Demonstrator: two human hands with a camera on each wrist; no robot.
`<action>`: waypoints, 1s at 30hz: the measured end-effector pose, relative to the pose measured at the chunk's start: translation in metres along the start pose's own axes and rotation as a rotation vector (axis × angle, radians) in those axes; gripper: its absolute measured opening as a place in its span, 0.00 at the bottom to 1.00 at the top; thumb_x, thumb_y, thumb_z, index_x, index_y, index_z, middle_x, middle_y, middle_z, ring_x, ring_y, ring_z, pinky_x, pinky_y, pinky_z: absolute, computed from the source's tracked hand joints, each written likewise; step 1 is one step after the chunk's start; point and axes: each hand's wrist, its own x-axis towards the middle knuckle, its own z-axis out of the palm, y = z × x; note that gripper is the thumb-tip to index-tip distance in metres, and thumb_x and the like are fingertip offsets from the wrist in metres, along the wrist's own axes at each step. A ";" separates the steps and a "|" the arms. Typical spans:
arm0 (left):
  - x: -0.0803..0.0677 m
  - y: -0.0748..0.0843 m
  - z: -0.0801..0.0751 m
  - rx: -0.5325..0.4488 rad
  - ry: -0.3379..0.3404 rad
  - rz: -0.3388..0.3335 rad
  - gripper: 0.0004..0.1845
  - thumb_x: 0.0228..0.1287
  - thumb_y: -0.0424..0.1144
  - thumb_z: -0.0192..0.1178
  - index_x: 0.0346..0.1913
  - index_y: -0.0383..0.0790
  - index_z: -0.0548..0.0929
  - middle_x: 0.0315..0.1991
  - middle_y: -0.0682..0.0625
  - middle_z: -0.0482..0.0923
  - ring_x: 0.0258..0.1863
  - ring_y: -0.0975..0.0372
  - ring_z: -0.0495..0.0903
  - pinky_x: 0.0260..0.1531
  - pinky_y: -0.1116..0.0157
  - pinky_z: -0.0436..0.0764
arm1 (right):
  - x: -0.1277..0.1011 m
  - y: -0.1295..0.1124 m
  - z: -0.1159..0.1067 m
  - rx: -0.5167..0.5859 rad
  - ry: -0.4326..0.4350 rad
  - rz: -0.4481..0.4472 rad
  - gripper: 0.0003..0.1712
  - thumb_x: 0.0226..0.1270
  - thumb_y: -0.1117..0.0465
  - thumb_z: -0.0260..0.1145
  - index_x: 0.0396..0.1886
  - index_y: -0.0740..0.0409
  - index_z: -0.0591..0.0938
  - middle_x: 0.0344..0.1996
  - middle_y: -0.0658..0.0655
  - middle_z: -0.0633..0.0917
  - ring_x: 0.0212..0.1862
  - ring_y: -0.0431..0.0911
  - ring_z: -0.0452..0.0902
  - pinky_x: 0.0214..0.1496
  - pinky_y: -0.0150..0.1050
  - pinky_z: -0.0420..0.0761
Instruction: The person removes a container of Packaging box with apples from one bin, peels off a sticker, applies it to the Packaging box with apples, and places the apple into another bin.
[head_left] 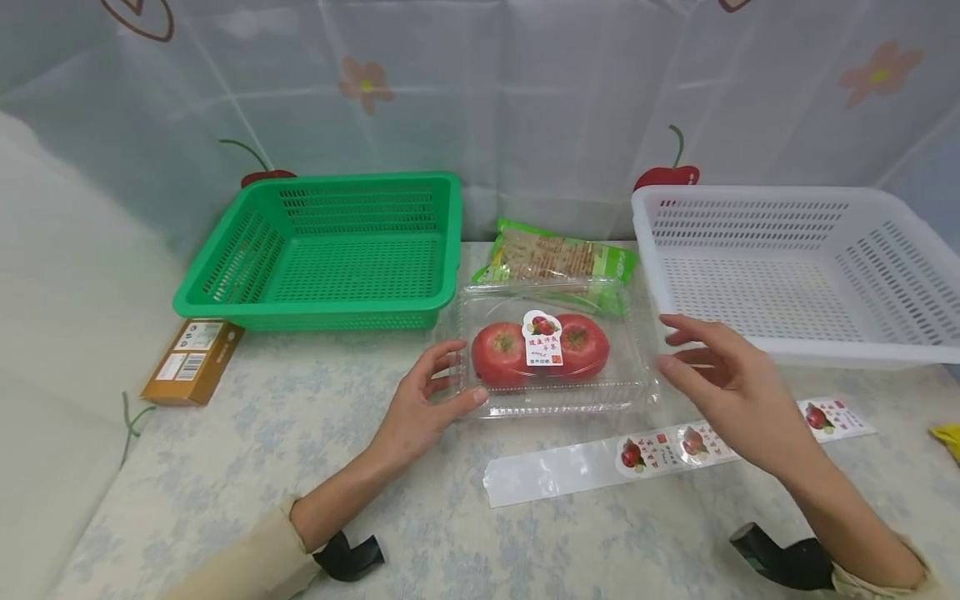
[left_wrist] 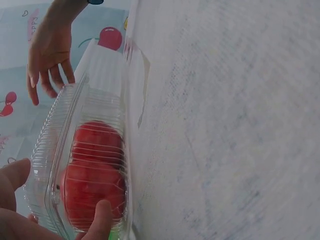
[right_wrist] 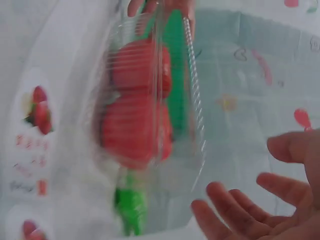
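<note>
At frame centre, a left hand (head_left: 423, 404) grips the left edge of a clear plastic clamshell box (head_left: 551, 350) holding two red tomatoes (head_left: 540, 350), while the right hand (head_left: 723, 383) hovers relaxed, fingers spread, just off its right edge. The head view alone shows a green slotted plastic basket (head_left: 337, 250) upper left.

Left hand (left_wrist: 15, 205) gripping clear clamshell box (left_wrist: 55, 165), two tomatoes (left_wrist: 95, 175) inside

green basket (head_left: 330, 250), white basket (head_left: 795, 258), red tomatoes (head_left: 540, 350)
</note>
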 end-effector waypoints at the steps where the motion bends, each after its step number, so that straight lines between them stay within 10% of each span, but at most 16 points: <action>1: 0.000 0.000 0.000 0.002 0.002 -0.001 0.36 0.60 0.42 0.71 0.70 0.53 0.68 0.66 0.44 0.66 0.63 0.47 0.68 0.48 0.53 0.81 | -0.004 0.006 -0.005 0.040 0.012 0.056 0.27 0.72 0.62 0.64 0.69 0.52 0.73 0.45 0.54 0.79 0.42 0.36 0.82 0.37 0.25 0.78; 5: -0.001 0.001 0.000 0.011 0.009 -0.003 0.36 0.60 0.42 0.71 0.70 0.53 0.68 0.66 0.45 0.66 0.62 0.48 0.68 0.47 0.53 0.81 | -0.017 0.034 -0.019 0.299 0.101 0.259 0.30 0.75 0.59 0.60 0.74 0.47 0.66 0.38 0.56 0.75 0.33 0.40 0.86 0.20 0.34 0.75; 11: -0.001 0.002 0.002 -0.011 0.010 -0.011 0.35 0.60 0.43 0.70 0.69 0.57 0.68 0.66 0.47 0.65 0.63 0.49 0.67 0.47 0.53 0.82 | -0.017 0.072 -0.038 0.971 0.426 0.460 0.36 0.72 0.64 0.62 0.75 0.42 0.59 0.54 0.50 0.67 0.43 0.47 0.81 0.28 0.44 0.85; 17: -0.001 0.002 0.008 -0.128 -0.022 -0.006 0.34 0.67 0.43 0.64 0.72 0.49 0.62 0.70 0.44 0.57 0.67 0.45 0.60 0.42 0.51 0.83 | -0.007 0.084 -0.044 0.953 0.564 0.521 0.49 0.71 0.65 0.63 0.77 0.25 0.47 0.75 0.41 0.47 0.76 0.49 0.38 0.29 0.44 0.85; 30: 0.005 0.012 0.014 -0.421 -0.010 -0.152 0.45 0.63 0.30 0.61 0.77 0.63 0.53 0.75 0.44 0.49 0.62 0.44 0.70 0.44 0.52 0.83 | 0.003 0.080 -0.041 1.034 0.679 0.594 0.52 0.63 0.73 0.67 0.74 0.30 0.51 0.65 0.44 0.56 0.70 0.47 0.55 0.35 0.40 0.85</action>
